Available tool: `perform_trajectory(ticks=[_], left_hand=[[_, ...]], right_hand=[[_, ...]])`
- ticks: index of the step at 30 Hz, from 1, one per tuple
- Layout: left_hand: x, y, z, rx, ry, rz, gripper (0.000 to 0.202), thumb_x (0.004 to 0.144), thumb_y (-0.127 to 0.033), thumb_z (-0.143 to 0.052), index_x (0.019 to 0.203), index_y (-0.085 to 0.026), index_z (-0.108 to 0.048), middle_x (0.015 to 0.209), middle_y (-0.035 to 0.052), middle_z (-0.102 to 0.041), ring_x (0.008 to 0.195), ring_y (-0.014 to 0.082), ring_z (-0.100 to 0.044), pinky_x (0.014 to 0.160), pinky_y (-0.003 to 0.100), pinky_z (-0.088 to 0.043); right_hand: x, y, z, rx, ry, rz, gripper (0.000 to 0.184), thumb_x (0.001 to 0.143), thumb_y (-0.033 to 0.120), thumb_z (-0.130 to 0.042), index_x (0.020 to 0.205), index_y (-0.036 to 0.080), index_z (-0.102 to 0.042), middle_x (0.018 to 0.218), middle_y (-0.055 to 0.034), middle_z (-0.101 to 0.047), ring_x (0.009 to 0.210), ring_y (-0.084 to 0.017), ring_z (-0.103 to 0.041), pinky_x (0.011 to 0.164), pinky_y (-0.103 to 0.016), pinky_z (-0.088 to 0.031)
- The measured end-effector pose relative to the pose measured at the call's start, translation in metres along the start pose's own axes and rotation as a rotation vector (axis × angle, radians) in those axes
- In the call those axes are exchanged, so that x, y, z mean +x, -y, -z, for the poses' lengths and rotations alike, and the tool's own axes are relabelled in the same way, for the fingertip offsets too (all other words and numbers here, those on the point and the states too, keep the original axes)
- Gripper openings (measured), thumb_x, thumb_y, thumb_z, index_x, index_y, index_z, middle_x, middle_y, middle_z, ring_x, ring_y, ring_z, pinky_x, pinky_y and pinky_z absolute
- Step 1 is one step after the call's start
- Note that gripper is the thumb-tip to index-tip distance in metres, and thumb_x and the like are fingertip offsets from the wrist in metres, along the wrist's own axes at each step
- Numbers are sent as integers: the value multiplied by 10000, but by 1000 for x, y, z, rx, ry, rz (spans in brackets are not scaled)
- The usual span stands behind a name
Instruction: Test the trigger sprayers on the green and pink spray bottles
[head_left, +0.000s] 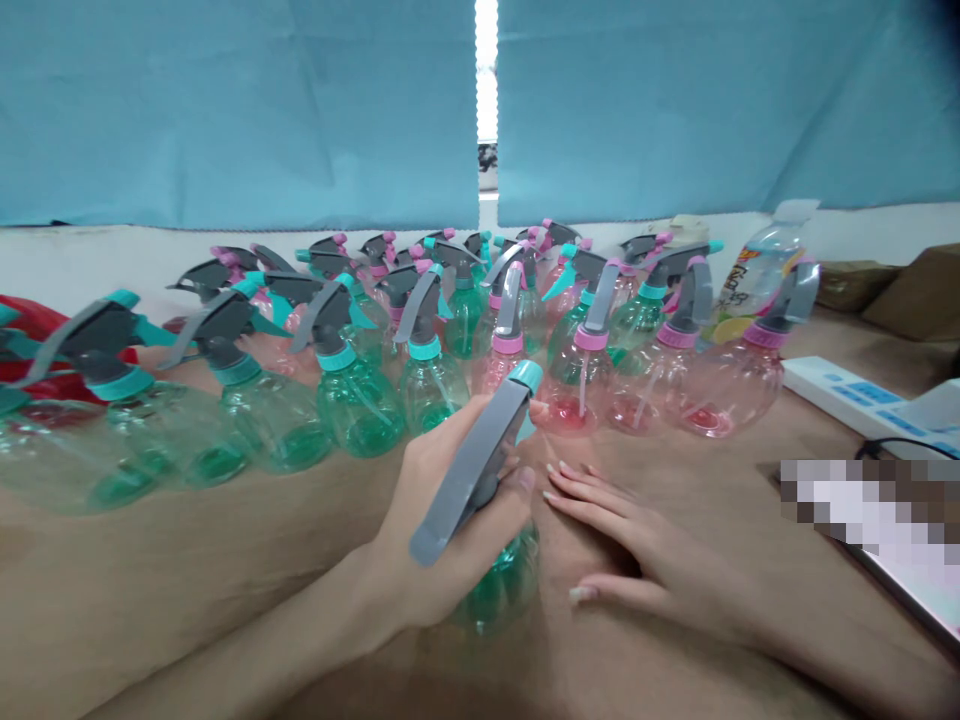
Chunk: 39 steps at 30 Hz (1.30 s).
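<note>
My left hand (442,520) is closed round the neck of a green spray bottle (502,585) that stands on the brown table (225,590) in front of me. Its grey trigger head (472,465) with a teal nozzle tip sticks up between my fingers. My right hand (630,545) lies flat on the table just right of the bottle, fingers stretched out and holding nothing. Its fingertips are close to the bottle.
Behind stand several green spray bottles (349,395) on the left and pink ones (720,380) on the right, in rows. A clear drink bottle (757,275) stands at the back right. A white box (847,395) and a blurred flat object (877,510) lie at right. Blue curtains hang behind.
</note>
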<state>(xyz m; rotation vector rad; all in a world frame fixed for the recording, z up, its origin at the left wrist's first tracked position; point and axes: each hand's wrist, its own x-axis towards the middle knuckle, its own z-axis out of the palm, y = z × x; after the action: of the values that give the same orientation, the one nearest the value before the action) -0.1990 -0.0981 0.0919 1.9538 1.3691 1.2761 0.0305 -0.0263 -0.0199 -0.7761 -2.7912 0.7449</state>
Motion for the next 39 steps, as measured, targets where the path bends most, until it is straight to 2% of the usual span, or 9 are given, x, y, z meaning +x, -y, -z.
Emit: perform_trajectory(ticks=[5, 8, 11, 16, 19, 24, 27, 30, 39], left_hand=[[3, -3, 3, 15, 5, -41, 229, 744, -122, -454, 943, -201, -534, 667, -50, -438, 557, 125, -401, 583, 276, -419], [5, -4, 4, 2, 11, -17, 164, 710, -99, -449, 822, -208, -498, 643, -60, -398, 543, 117, -366, 552, 271, -373], [6, -3, 4, -26, 8, -70, 118, 695, -108, -456, 722, -219, -427, 637, -62, -355, 539, 111, -341, 530, 261, -348], [5, -4, 5, -13, 18, -72, 92, 731, -132, -444, 765, -210, -479, 715, -22, -502, 623, 131, -482, 582, 271, -406], [4, -7, 6, 2, 38, -38, 121, 713, -118, -442, 777, -206, -494, 733, -11, -521, 640, 139, -497, 593, 281, -408], [2, -5, 5, 12, 15, 6, 151, 706, -163, -473, 834, -230, -518, 630, -42, -456, 538, 145, -434, 526, 291, -386], [1, -3, 3, 29, -46, 72, 217, 724, -159, -497, 919, -234, -552, 641, -47, -466, 532, 139, -433, 528, 281, -405], [1, -2, 3, 5, -50, 95, 288, 733, -152, -507, 1005, -235, -553, 640, -57, -460, 510, 130, -423, 516, 269, -406], [4, -1, 0, -42, 0, 87, 266, 708, -168, -496, 964, -232, -528, 612, -76, -349, 461, 104, -294, 452, 246, -321]], right_hand=[[0, -1, -2, 6, -7, 3, 780, 883, 631, -541, 1522, 280, -266, 1601, -24, -195, 1464, -267, -171, 1172, -502, -222], [0, 0, -2, 21, -15, 0, 781, 880, 624, -552, 1520, 282, -265, 1598, -27, -207, 1463, -275, -170, 1171, -512, -217], [0, 0, -2, 25, -21, 2, 777, 879, 620, -558, 1517, 283, -273, 1595, -33, -217, 1462, -282, -172, 1168, -524, -214], [0, -1, -3, 37, -38, 23, 783, 872, 605, -582, 1518, 294, -266, 1595, -46, -218, 1457, -303, -183, 1164, -539, -216], [-1, -1, -3, 48, -36, 21, 780, 876, 595, -583, 1521, 308, -249, 1597, -39, -215, 1456, -303, -188, 1164, -541, -217], [0, -1, -3, 69, -47, 33, 773, 874, 590, -590, 1518, 312, -263, 1595, -42, -227, 1455, -313, -188, 1163, -543, -219], [0, -1, -3, 65, -42, 30, 785, 871, 601, -586, 1520, 301, -260, 1596, -42, -223, 1457, -305, -185, 1169, -534, -211], [1, 0, -2, 61, -30, 20, 793, 866, 613, -583, 1519, 294, -266, 1597, -42, -217, 1457, -306, -184, 1167, -538, -213], [0, -4, -5, 51, -67, 49, 783, 867, 599, -593, 1516, 303, -271, 1591, -48, -237, 1452, -311, -202, 1157, -546, -235]])
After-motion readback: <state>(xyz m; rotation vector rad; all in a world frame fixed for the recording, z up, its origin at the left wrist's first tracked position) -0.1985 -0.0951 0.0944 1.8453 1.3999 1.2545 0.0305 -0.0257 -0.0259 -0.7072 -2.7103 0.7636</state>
